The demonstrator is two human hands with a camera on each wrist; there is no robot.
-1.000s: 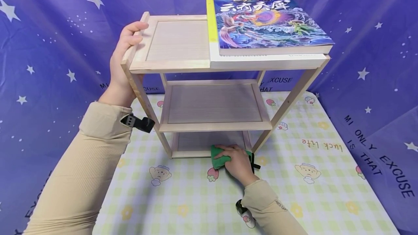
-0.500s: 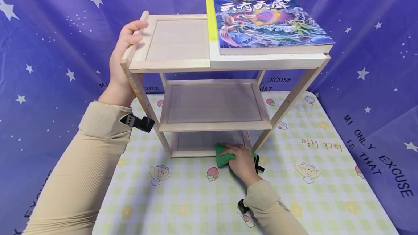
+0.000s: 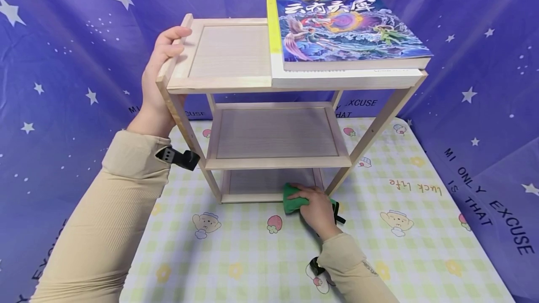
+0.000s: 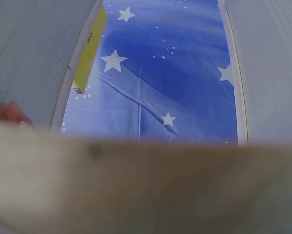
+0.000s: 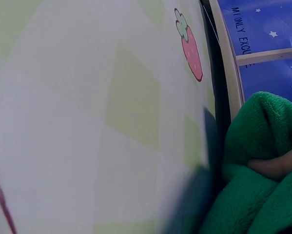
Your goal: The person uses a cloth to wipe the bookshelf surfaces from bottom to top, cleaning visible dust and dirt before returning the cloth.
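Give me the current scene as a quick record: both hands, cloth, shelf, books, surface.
left hand: grips the top tier's left end
right hand: holds the green cloth 
cloth position: at the bottom tier's front edge, right of its middle
wooden shelf: upright, three tiers
books: blue-covered book atop yellow-and-white book, top tier, right side
surface: checkered tablecloth

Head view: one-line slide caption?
Left hand grips a wooden shelf; right hand holds a green cloth at its bottom tier.
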